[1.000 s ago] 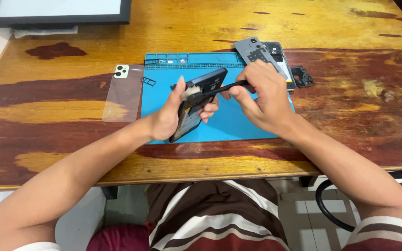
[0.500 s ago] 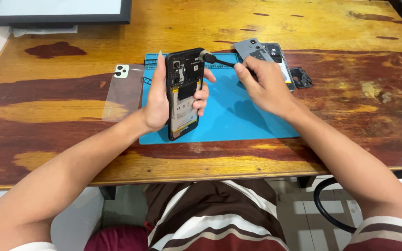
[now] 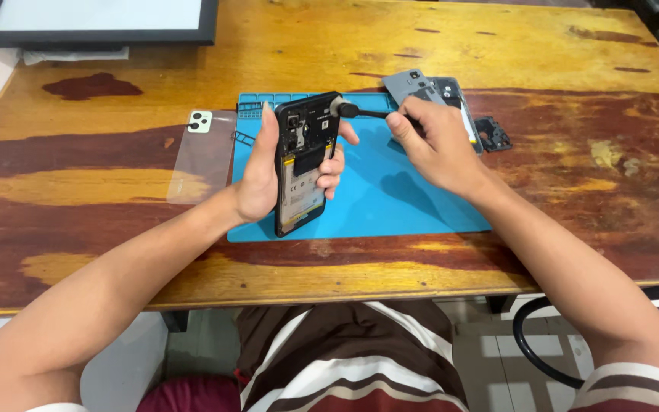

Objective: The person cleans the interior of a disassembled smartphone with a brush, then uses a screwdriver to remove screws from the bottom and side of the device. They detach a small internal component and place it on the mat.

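1. My left hand (image 3: pixel 257 179) has its grip clenched around the opened phone (image 3: pixel 304 164), thumb side on the left edge and fingertips curled over the right edge. I judge that this clamps it by the frame so the exposed inside stays uncovered.
2. The phone is lifted off the blue mat (image 3: pixel 390 179), standing tilted over the mat's 9 o'clock half with its camera end toward 12 o'clock. Held like that, its open back faces the head camera, which seems the reason for the tilt.
3. My right hand (image 3: pixel 436 145) has its grip pinched on a thin black tool (image 3: pixel 360 112), whose tip touches the phone's top right corner, at 1 o'clock on the phone. The tool lies nearly level, so it meets the corner from the side.
4. The blue mat lies in the middle of the desk (image 3: pixel 116 175), directly under both hands; I take it as a soft, non-slip bed for small parts.
5. At 1 o'clock from the mat, partly behind my right hand, lies a grey back cover (image 3: pixel 413 82), and just beyond, at 3 o'clock of it, a small dark part (image 3: pixel 493 133), both kept out of the working area.
6. At 9 o'clock of the mat a clear phone case (image 3: pixel 204 152) lies flat on the desk, apart from the mat's edge.
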